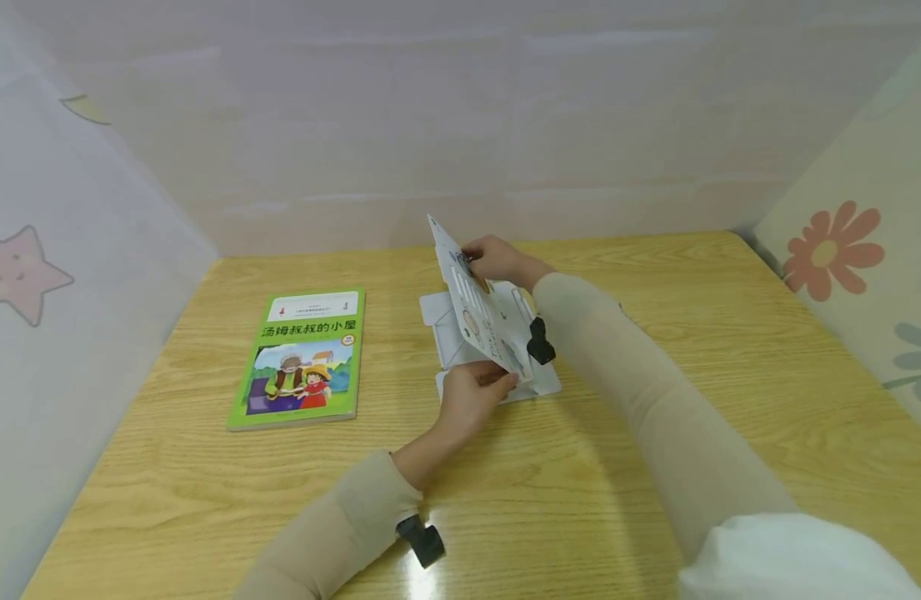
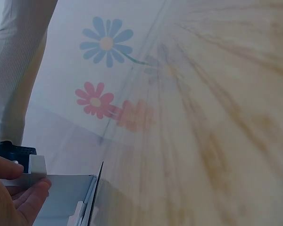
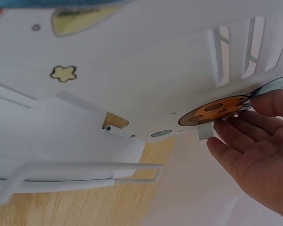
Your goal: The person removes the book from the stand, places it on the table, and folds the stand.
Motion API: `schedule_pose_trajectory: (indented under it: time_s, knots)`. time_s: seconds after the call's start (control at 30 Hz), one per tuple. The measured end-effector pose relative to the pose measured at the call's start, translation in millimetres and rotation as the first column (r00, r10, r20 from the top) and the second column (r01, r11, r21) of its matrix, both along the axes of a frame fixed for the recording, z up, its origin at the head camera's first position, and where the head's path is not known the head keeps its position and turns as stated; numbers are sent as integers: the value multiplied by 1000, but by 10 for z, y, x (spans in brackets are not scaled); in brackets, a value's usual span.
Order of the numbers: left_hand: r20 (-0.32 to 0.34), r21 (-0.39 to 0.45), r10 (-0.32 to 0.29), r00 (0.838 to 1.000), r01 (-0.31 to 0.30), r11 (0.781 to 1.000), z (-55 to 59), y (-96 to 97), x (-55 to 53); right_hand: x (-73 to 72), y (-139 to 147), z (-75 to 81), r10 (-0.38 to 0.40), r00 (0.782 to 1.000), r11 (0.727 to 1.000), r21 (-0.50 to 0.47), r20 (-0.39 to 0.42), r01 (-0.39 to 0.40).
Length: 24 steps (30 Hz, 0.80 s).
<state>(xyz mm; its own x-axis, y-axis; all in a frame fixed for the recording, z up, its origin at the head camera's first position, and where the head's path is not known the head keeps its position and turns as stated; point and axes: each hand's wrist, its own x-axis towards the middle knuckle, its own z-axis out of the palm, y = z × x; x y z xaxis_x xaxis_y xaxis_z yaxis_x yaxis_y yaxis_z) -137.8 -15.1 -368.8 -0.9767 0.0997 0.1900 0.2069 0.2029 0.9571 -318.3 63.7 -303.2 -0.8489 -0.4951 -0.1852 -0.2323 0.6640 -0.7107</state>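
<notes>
The left grip (image 1: 469, 398) pinches the tilted cartoon-printed panel (image 1: 478, 310) at its near end, the right grip (image 1: 498, 258) its far side.

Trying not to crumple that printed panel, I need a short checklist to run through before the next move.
1. Left fingers pinching the near corner of the printed panel: ok.
2. Right fingers gripping its far part, thumb opposite: ok.
3. Printed panel lying flat: not ok; it stands tilted above the folded white piece.
4. Printed panel joined to the white piece: cannot tell; the meeting edge is partly hidden.
5. Book out of the way: ok; it lies apart, on the table's left side.
</notes>
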Motion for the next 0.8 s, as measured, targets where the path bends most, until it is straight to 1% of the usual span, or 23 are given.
schedule_pose_trajectory:
  time_s: [0.17,0.37,0.5,0.6,0.8]
  knots:
    - [-3,7,-1,1000,1,1000,20,25,2,-9,2,7,30,999,1000,-3,14,-30]
    - [-8,39,-7,1000,7,999,28,56,-1,-25,3,4,66,997,998,-7,44,-66]
    - [-11,17,-5,1000,6,1000,18,72,-2,-33,11,2,88,994,996,-3,59,-88]
    - [-11,-12,9,1000,-9,1000,17,84,0,-28,21,8,105,992,994,-8,62,-105]
    - [-21,-17,16,1000,-16,1000,38,100,7,-18,45,26,139,989,990,-38,56,-137]
